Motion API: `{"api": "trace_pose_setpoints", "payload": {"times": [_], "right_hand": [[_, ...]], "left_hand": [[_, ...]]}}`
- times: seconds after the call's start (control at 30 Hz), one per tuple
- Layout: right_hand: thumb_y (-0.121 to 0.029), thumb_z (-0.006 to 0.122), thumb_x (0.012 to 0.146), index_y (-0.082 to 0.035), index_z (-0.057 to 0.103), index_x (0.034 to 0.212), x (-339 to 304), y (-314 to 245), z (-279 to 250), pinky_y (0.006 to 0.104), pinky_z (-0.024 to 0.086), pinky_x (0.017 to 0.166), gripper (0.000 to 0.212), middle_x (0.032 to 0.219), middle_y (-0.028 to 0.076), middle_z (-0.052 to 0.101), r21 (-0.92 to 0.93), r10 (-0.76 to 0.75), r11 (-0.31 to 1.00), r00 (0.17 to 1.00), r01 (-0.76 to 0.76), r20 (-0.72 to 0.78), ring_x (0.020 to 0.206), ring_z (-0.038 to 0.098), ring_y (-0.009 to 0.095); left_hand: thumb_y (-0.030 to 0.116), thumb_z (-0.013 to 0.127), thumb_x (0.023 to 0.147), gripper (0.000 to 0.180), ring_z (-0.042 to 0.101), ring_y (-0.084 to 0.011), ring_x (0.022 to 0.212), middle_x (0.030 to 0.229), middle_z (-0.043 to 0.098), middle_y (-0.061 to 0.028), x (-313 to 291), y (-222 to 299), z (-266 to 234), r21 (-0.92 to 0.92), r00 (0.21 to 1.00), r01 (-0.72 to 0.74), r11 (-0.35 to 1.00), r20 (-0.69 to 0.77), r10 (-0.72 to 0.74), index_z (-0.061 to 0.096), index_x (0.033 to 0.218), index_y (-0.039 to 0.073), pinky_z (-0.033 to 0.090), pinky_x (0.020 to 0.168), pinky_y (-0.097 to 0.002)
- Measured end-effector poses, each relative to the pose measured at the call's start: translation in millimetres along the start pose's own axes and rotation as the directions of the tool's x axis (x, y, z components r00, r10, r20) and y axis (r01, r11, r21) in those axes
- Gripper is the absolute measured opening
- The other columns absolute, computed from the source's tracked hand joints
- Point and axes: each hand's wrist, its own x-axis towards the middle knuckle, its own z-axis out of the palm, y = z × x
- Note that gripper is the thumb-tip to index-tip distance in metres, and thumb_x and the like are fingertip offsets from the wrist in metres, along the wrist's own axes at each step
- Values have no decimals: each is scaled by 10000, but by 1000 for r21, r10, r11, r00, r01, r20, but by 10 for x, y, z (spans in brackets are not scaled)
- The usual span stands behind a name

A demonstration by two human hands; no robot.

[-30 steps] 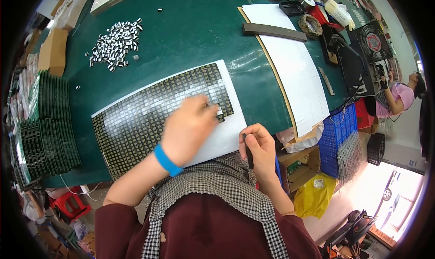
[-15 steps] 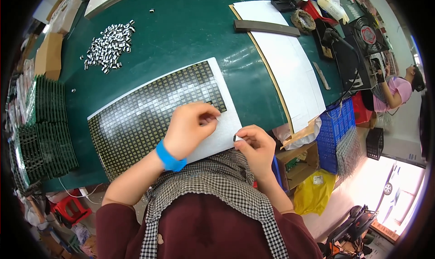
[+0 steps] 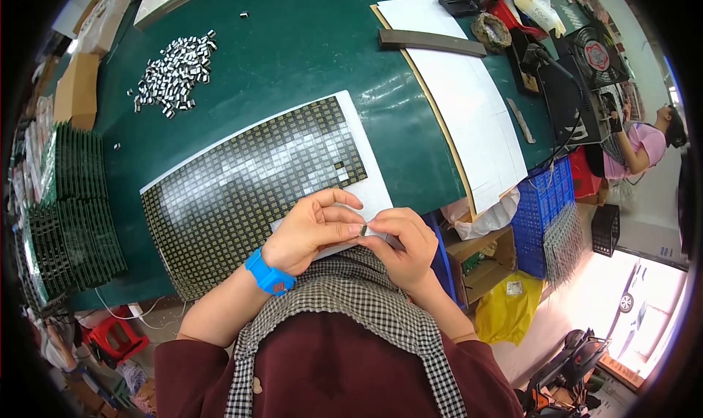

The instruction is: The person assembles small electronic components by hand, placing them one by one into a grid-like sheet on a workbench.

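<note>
Over the sheet's near right corner my two hands meet. My right hand (image 3: 406,244) pinches a small black-and-white block (image 3: 363,230) between thumb and fingers. The thumb and fingertips of my left hand (image 3: 309,226), with a blue band at the wrist, close on the block's other side. Whether a sticker lies between them is hidden. Beneath is a sheet of small dark square stickers (image 3: 249,176) with yellowish print, on white backing. Near its right edge a bare pale square shows among the stickers. A heap of similar small blocks (image 3: 176,74) lies at the far left.
Stacked green circuit boards (image 3: 77,206) stand at the left. A white board (image 3: 461,103) carries a dark bar (image 3: 432,42) on the right. Beyond are a fan (image 3: 594,56) and a seated person (image 3: 638,143). A blue crate (image 3: 543,217) stands below the table's right edge.
My left hand has drawn back from the sheet's right edge toward my right hand, and its fingers now touch the block. My right hand has shifted slightly left with the block.
</note>
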Motion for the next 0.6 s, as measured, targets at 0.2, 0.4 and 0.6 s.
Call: {"api": "trace_pose_setpoints", "payload": {"times": [0.2, 0.4, 0.6], "right_hand": [[-80, 765, 648, -42, 633, 788, -7, 2, -5, 233, 454, 484, 196, 773, 48, 618, 4, -14, 1000, 995, 13, 98, 597, 585, 139], [-20, 715, 704, 0, 626, 830, -41, 5, -24, 181, 438, 523, 156, 809, 53, 609, 334, 366, 862, 924, -381, 108, 610, 576, 89], [19, 662, 757, 35, 612, 868, -56, 45, -37, 180, 477, 561, 123, 843, 65, 578, 483, 591, 656, 792, -580, 149, 659, 597, 94]], "left_hand": [[-25, 620, 789, 229, 622, -140, 802, 878, 639, -88, -35, 46, -78, 124, 1000, -21, 992, 5, 21, 542, 1004, -15, 509, 744, -249], [1, 601, 790, 160, 608, -183, 806, 908, 633, -94, -32, 681, -274, 632, 865, -294, 718, -145, 481, 609, 950, -5, 488, 748, -288], [52, 622, 722, 276, 493, -332, 1005, 1072, 518, -154, 104, 493, -144, 919, 649, -98, -381, 350, 676, 586, 994, 25, 406, 880, -405]]}}
